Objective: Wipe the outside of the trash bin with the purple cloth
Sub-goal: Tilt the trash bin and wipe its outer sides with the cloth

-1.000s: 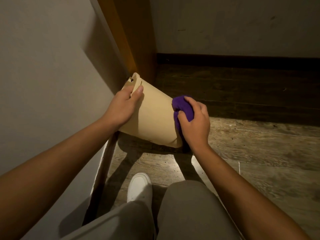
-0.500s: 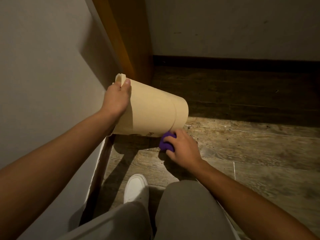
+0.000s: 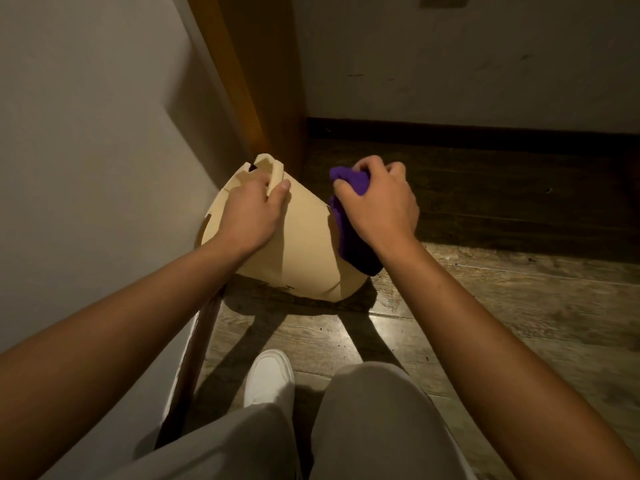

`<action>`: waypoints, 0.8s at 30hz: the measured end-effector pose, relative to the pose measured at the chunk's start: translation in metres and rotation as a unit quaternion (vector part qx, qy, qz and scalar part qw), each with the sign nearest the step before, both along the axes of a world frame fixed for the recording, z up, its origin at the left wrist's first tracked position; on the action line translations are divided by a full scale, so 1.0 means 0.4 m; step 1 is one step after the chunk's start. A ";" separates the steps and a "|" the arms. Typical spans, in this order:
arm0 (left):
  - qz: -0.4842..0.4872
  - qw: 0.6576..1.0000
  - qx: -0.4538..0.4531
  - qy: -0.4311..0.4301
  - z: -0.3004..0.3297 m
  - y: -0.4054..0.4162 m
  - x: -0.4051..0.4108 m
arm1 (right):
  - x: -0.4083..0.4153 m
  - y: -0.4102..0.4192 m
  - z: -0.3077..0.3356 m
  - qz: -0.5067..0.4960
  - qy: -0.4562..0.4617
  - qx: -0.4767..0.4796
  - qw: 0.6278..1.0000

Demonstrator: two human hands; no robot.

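Note:
A cream trash bin [image 3: 304, 244] stands tilted on the wooden floor, its mouth turned toward the left wall. My left hand [image 3: 251, 213] grips the bin's rim, thumb on the outside. My right hand [image 3: 379, 206] is closed around the bunched purple cloth [image 3: 349, 237], which presses against the bin's right side and hangs down below my wrist. The bin's far side and its inside are hidden.
A pale wall [image 3: 97, 168] runs close along the left, meeting a wooden door frame [image 3: 256, 81] right behind the bin. A dark baseboard [image 3: 485, 133] lines the far wall. My knees and a white shoe [image 3: 270, 375] fill the near floor.
The bin has been set down lower and tipped with its base toward the floor. My right hand with the cloth has gone from under the bin's lower edge up to its right side.

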State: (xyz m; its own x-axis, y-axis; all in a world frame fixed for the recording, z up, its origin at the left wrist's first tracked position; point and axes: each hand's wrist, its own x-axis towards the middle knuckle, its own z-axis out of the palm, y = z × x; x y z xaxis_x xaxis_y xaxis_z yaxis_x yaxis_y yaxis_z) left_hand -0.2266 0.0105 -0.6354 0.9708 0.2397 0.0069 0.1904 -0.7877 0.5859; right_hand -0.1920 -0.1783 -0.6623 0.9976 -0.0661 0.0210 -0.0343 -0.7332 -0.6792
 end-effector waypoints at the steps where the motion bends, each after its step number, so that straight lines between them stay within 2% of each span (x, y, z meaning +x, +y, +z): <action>1: -0.012 1.000 0.012 -0.008 0.002 -0.015 -0.005 | 0.003 0.023 0.009 0.010 0.004 -0.014 1.000; 4: -0.067 0.997 0.019 -0.017 0.006 -0.045 -0.008 | 0.005 0.079 0.023 0.036 0.011 -0.056 0.998; 6: -0.101 0.995 -0.009 0.022 0.020 -0.047 -0.002 | 0.018 0.091 0.029 0.037 0.028 -0.067 0.997; 11: -0.125 0.981 -0.101 0.106 0.049 -0.025 -0.003 | 0.061 0.096 0.060 0.065 0.067 -0.115 0.989; 14: -0.155 0.945 -0.223 0.184 0.053 0.008 -0.013 | 0.081 0.106 0.073 0.083 0.078 -0.142 0.983; 16: -0.171 0.938 -0.248 0.173 0.040 0.047 -0.014 | 0.091 0.107 0.077 0.072 0.061 -0.143 0.985; 17: -0.149 0.958 -0.209 0.128 0.027 0.076 -0.012 | 0.097 0.107 0.079 0.065 0.051 -0.144 0.986; 18: -0.098 0.985 -0.126 0.068 0.010 0.116 -0.009 | 0.102 0.108 0.080 0.059 0.041 -0.145 0.987; 19: -0.022 0.999 -0.024 0.009 -0.010 0.162 -0.011 | 0.107 0.108 0.082 0.054 0.033 -0.145 0.987; 20: 0.058 0.996 0.056 -0.024 -0.032 0.212 -0.020 | 0.112 0.109 0.084 0.049 0.027 -0.143 0.988; 21: 0.115 0.988 0.100 -0.026 -0.051 0.255 -0.034 | 0.118 0.109 0.085 0.046 0.024 -0.139 0.989; 22: 0.144 0.982 0.124 0.009 -0.071 0.285 -0.050 | 0.122 0.109 0.086 0.043 0.022 -0.136 0.989; 24: 0.146 0.969 0.145 0.137 -0.120 0.310 -0.076 | 0.124 0.105 0.083 0.036 0.023 -0.131 0.990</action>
State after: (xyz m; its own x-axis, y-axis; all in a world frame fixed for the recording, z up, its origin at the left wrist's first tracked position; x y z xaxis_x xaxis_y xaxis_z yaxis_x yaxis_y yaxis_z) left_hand -0.2568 0.1346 -0.6834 0.8370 0.5308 -0.1332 0.5467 -0.8010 0.2438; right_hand -0.1425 -0.1364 -0.6292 0.9998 0.0071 -0.0177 -0.0019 -0.8855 -0.4647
